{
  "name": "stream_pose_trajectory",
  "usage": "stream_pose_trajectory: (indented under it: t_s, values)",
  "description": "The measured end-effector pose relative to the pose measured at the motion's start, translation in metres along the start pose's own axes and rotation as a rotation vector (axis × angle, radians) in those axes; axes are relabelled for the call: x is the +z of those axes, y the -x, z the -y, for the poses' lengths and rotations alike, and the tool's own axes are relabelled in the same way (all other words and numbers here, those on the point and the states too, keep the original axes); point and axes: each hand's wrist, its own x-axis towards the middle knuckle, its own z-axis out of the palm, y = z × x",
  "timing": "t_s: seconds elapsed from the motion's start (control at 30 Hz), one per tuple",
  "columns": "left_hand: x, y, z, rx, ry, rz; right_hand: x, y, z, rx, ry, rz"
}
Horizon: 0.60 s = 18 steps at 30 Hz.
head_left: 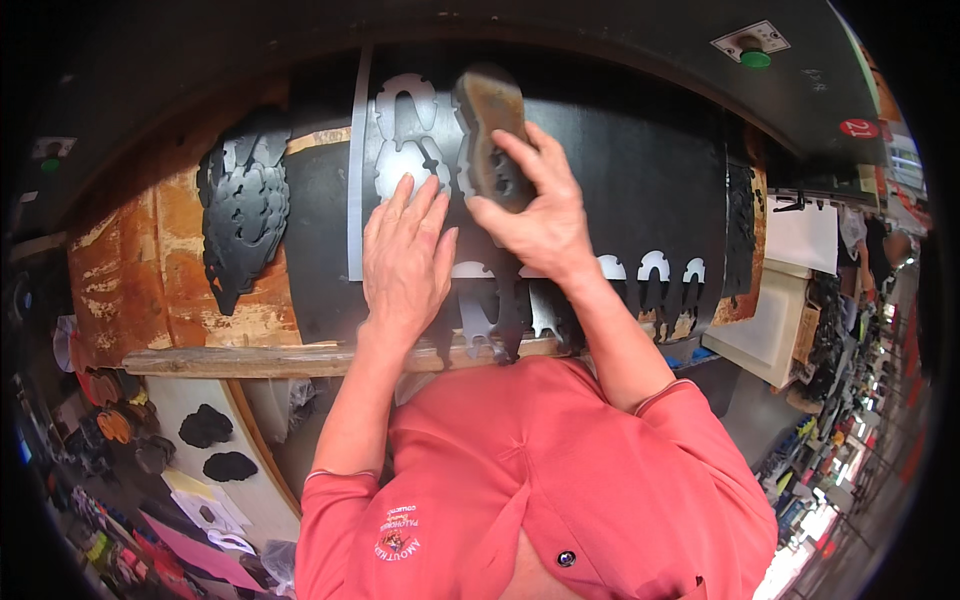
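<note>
My right hand (pixel 548 215) grips the lower part of a thick, brownish-grey, sole-shaped cutting die (pixel 496 108), its far end slightly blurred. Under it lies a black sheet (pixel 650 170) on a pale board (pixel 357 190). My left hand (pixel 405 265) rests flat on the sheet, fingers stretched out, just left of the die. Beyond those fingertips, a notched sole-shaped cut-out (pixel 405 160) in the sheet shows white. Along the sheet's near edge run several arch-shaped cut-outs (pixel 653 266), partly hidden by my right forearm.
To the left, a stack of dark cut pieces (pixel 250 195) sits on a worn wooden bench (pixel 110 270). Dark machine parts with green buttons (pixel 755 58) border the far side. Two black pieces (pixel 207 426) lie on a pale surface at lower left. A white cabinet (pixel 760 325) stands at right.
</note>
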Motion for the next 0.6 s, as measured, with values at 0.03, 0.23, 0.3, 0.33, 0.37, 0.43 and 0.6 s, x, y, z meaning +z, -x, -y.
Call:
stream_pose_trajectory:
  t_s: [0.03, 0.23, 0.3, 0.33, 0.37, 0.43, 0.6]
  values:
    - [-0.001, 0.001, 0.000, 0.000, 0.005, -0.002, -0.013, -0.003, -0.006, 0.037, -0.139, 0.032]
    - [-0.010, -0.021, -0.023, -0.050, 0.170, -0.061, -0.035, -0.005, -0.016, 0.345, -0.856, 0.082]
    - [-0.005, -0.034, -0.040, -0.076, 0.357, -0.064, -0.033, -0.004, -0.013, 0.397, -0.907, 0.050]
    - [0.000, -0.040, -0.049, -0.160, 0.517, 0.025, -0.033, -0.004, -0.011, 0.420, -0.929, 0.035]
    - [0.007, -0.047, -0.057, -0.226, 0.581, 0.108, -0.033, -0.005, -0.009, 0.403, -0.982, 0.037]
    - [0.016, -0.055, -0.063, -0.323, 0.717, 0.214, -0.035, -0.007, -0.008, 0.476, -1.014, 0.015]
    - [0.025, -0.058, -0.055, -0.493, 1.090, 0.271, -0.034, -0.009, -0.012, 0.459, -1.011, -0.032]
